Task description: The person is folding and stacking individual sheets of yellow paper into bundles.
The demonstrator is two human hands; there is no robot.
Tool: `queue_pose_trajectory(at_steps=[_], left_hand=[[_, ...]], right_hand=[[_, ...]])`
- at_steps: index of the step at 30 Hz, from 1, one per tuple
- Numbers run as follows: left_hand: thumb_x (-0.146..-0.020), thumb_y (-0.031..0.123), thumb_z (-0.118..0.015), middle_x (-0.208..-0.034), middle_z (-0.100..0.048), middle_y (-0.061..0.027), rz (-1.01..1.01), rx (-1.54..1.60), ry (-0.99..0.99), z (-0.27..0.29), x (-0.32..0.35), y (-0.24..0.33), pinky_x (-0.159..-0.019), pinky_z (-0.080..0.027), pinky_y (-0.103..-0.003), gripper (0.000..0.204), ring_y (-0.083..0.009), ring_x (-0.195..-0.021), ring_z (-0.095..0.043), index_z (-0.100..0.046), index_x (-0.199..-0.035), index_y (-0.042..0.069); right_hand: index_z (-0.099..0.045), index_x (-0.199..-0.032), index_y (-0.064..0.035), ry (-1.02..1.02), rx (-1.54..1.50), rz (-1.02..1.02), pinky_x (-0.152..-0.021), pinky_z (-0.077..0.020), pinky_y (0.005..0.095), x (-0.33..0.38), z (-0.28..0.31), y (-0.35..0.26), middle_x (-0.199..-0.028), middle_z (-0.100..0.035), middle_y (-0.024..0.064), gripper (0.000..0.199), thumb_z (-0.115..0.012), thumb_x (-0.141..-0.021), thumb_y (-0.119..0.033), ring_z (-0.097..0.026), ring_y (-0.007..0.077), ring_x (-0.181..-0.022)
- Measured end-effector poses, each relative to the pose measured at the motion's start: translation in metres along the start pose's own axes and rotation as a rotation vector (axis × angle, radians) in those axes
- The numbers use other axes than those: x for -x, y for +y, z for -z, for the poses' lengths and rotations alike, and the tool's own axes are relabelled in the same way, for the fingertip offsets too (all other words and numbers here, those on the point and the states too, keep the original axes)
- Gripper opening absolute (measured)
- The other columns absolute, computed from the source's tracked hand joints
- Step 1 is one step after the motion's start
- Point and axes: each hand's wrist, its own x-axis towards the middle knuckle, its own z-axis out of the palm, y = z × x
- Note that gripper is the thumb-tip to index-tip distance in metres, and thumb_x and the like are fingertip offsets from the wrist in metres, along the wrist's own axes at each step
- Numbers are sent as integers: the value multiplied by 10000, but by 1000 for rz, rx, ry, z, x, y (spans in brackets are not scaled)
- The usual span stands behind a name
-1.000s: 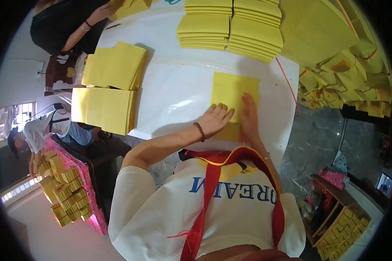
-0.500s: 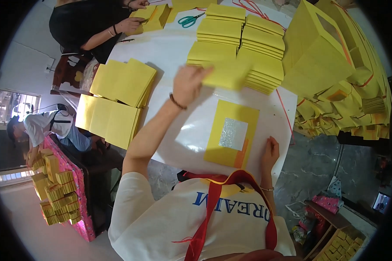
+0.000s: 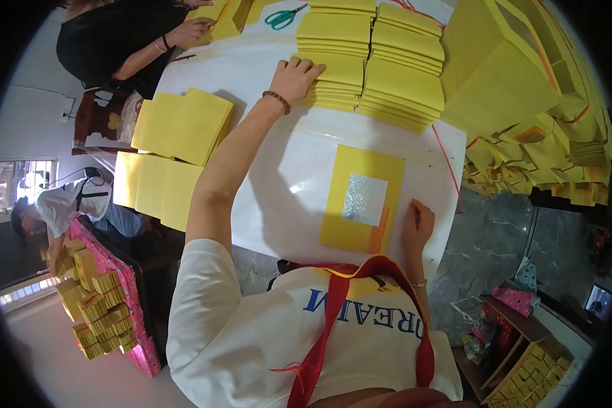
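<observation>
My left hand (image 3: pixel 296 81) reaches across the white table to the near left stack of yellow folded papers (image 3: pixel 340 71). Its bent fingers grip the left edge of the top yellow paper; the fingertips are partly hidden. By the table's right edge, my right hand (image 3: pixel 420 223) hovers with loosely curled fingers, thumb apart and nothing visible in it. Between the hands and my body lies a flat yellow sheet (image 3: pixel 330 204) bearing a silvery square (image 3: pixel 366 199) and an orange strip (image 3: pixel 381 231).
Overlapping yellow papers (image 3: pixel 183 126) lie on the table's left side. Teal scissors (image 3: pixel 282 18) rest at the back. A co-worker's hand (image 3: pixel 192 32) handles yellow paper at the far left. Large yellow paper bags (image 3: pixel 496 81) crowd the right. Another person (image 3: pixel 81 197) bends over bundles at left.
My left hand has carried a yellow paper up and left onto the near left stack. My right hand's fingers have curled slightly. The view has shifted a little.
</observation>
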Motion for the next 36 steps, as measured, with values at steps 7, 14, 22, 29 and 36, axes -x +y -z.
queue_pose_trajectory(at_steps=[7,14,22,29,36], left_hand=[[-771,128,-565,-1132,-524,-31,148,-24,-279,-5,5,12,-821,-371,-431,494,-239,-1032,-488,-467,-1249,201],[-755,135,-575,-1169,-483,-54,192,28,-241,-9,13,17,-837,-367,-456,576,-250,-1090,-443,-398,-1297,223],[-716,123,-638,-1264,-419,-37,266,49,-323,-3,6,17,-941,-285,-543,717,-246,-1176,-384,-322,-1345,258],[-718,180,-616,-1282,-423,-88,206,87,-196,11,12,13,-952,-201,-620,662,-269,-1208,-366,-353,-1323,238],[-723,111,-568,-1293,-403,-221,303,672,92,27,82,93,-1005,-300,-451,542,-390,-1202,-365,-454,-1252,85]], right_hand=[[-631,-959,-44,-9,-35,4,-729,-433,294,-8,-3,0,-873,-618,70,156,-575,-813,-39,-545,205,-827],[-630,-948,-52,-20,11,-8,-729,-426,303,-1,3,-1,-871,-623,64,164,-568,-798,-26,-540,215,-809],[-636,-950,-49,-16,-4,18,-705,-428,305,-4,1,-1,-863,-623,64,161,-569,-804,-34,-536,212,-800],[-640,-946,-57,-7,-2,74,-681,-421,296,-1,1,-1,-838,-616,57,160,-572,-803,-32,-526,199,-765],[-632,-974,-36,-14,-16,79,-714,-438,302,-7,3,4,-860,-617,88,168,-568,-819,-51,-552,204,-756]])
